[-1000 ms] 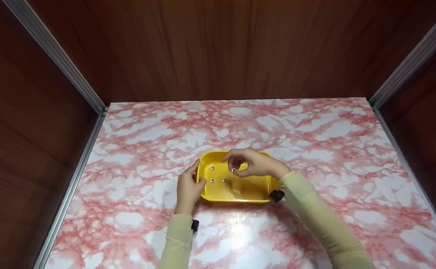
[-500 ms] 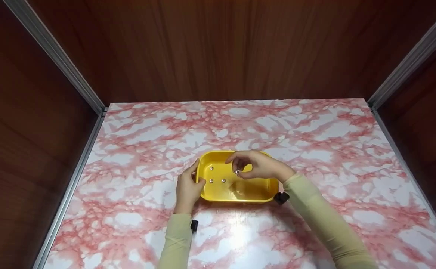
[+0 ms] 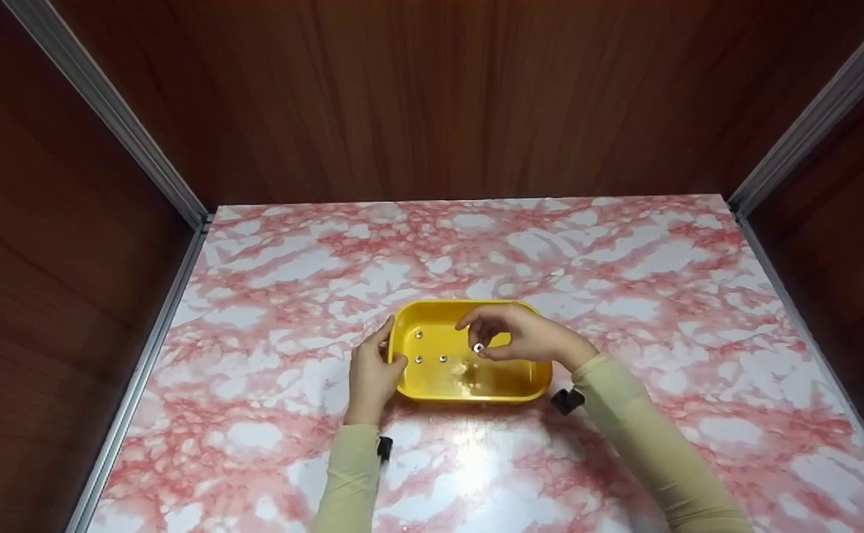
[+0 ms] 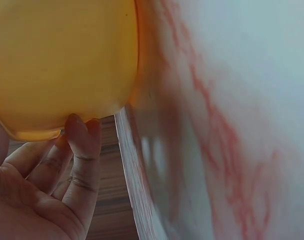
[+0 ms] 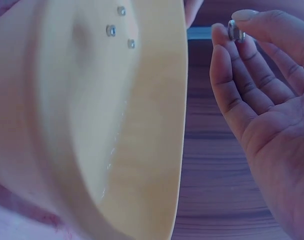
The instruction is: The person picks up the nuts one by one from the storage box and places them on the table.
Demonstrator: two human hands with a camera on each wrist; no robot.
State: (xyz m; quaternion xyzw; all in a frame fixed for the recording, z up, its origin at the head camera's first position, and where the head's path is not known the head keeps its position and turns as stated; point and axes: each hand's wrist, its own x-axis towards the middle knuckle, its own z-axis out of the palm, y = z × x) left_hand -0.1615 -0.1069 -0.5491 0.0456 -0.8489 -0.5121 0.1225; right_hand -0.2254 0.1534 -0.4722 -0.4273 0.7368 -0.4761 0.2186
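One metal nut [image 3: 478, 349] is pinched between the thumb and a fingertip of the right hand [image 3: 526, 332], whose other fingers are left loosely bent. That nut is held over the middle of a yellow tray [image 3: 513, 382], clear of its floor. Three loose nuts [image 3: 443, 359] are spread on the floor near the tray's left edge: one toward the far left corner, one by the middle of that edge, one just right of the second. The left edge is gripped by the left hand [image 3: 372, 372], with the thumb laid over the rim and the fingers set against the outer wall. The tray is placed on a red-and-white marbled worktop [image 3: 283, 318], well apart from the worktop's far edge, beyond which a brown wood-grain panel [image 3: 432, 96] is seen.
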